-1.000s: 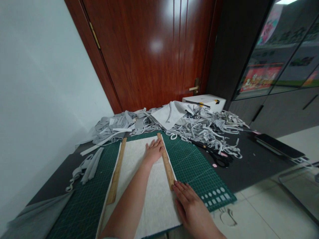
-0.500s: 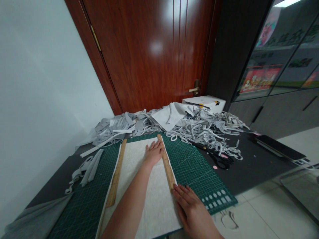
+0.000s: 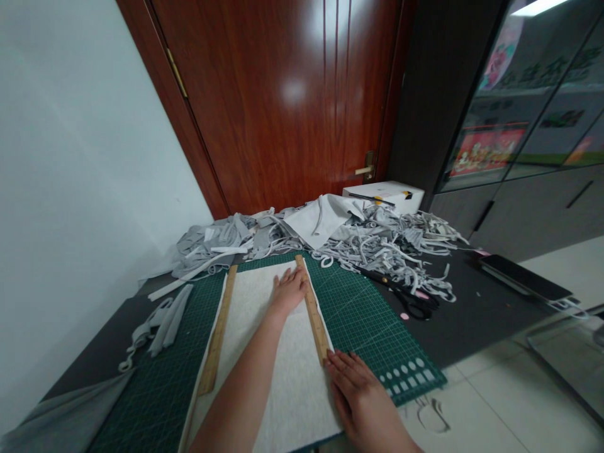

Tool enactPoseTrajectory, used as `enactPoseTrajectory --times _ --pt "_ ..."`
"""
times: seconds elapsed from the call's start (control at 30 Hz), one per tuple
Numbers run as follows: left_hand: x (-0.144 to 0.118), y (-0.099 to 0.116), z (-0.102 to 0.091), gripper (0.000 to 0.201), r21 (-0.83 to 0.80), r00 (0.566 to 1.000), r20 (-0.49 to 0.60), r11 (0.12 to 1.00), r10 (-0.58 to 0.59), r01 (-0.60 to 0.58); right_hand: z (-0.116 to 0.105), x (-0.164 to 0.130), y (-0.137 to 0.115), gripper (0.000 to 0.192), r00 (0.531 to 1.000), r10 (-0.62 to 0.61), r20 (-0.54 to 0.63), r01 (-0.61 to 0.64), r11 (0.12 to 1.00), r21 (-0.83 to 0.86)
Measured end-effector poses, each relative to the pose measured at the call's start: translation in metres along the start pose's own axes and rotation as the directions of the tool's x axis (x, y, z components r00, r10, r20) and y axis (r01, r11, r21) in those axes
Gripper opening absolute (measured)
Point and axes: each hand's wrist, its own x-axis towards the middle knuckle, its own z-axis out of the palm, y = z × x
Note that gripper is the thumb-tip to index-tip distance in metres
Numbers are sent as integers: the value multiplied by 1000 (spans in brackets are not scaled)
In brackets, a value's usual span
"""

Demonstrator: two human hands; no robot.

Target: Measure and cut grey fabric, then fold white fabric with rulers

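The left hand (image 3: 289, 290) lies flat and open, palm down, on the far end of a white felt sheet (image 3: 278, 358), its fingers touching the inner edge of the right ruler (image 3: 312, 308). It grips nothing; it looks to be pressing the sheet down and steadying that ruler against the edge. The right hand (image 3: 361, 393) is also spread flat, fingers together, resting at the ruler's near end where the sheet's right edge meets the mat (image 3: 372, 321). It holds nothing either, and seems to pin the near corner so the strip of wood cannot swing.

The sheet sits in the middle of the mat, long side running away from the person, framed by 2 wooden rulers: the left ruler (image 3: 218, 332) lies untouched along its other long edge. The felt looks soft, matte and slightly fuzzy; the rulers are thin, straight, pale-brown slats; the mat is dark green with a fine printed grid and a row of pale shapes at its near right corner.

Beyond the mat, a loose heap of grey scraps (image 3: 377, 242), curled strips and offcuts, covers the back of the dark bench (image 3: 472, 314). Black scissors (image 3: 408, 299) lie just right of the mat, a few grey strips (image 3: 160, 321) to its left, and a white box (image 3: 384, 194) stands behind the heap.
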Motion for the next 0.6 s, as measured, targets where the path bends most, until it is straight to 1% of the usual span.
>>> enactPoseTrajectory --times 0.23,0.43,0.6 --pt "1 -2 0 49 -5 1000 4 1000 10 -10 -2 1 -2 45 1000 1 11 -1 1000 -6" --pt "2 -2 -2 49 -9 1000 -3 1000 20 -20 1 -1 0 45 1000 27 -10 -27 1000 1" --pt "1 0 -1 48 7 999 -30 999 42 -42 4 -2 0 45 1000 -5 -30 3 999 -48"
